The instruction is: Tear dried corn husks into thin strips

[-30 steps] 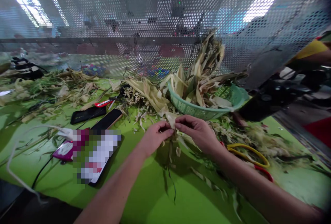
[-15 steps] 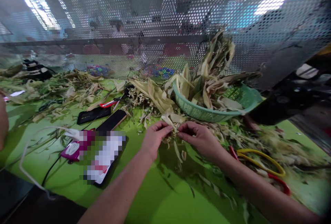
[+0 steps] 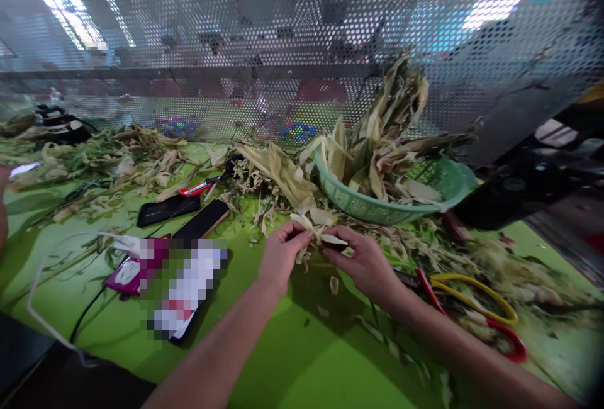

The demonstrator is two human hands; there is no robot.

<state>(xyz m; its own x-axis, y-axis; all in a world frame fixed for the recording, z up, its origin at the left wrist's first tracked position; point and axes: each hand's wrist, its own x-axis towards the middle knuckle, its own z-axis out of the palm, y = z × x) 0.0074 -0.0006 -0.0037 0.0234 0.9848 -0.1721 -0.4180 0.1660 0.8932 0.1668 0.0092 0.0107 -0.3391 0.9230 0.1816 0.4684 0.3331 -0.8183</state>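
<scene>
My left hand and my right hand meet over the green table, both pinched on a pale strip of dried corn husk held between them. Loose husk scraps lie just below my fingers. Right behind the hands stands a green plastic basket piled with dried husks.
Phones and a white cable lie at the left, with small red scissors behind them. Yellow and red handled shears rest at the right. Husk litter covers the back; a perforated metal screen walls it off.
My hands have shifted slightly and pulled the husk strip; the long strands that hung beneath them have dropped away, leaving small scraps on the table.
</scene>
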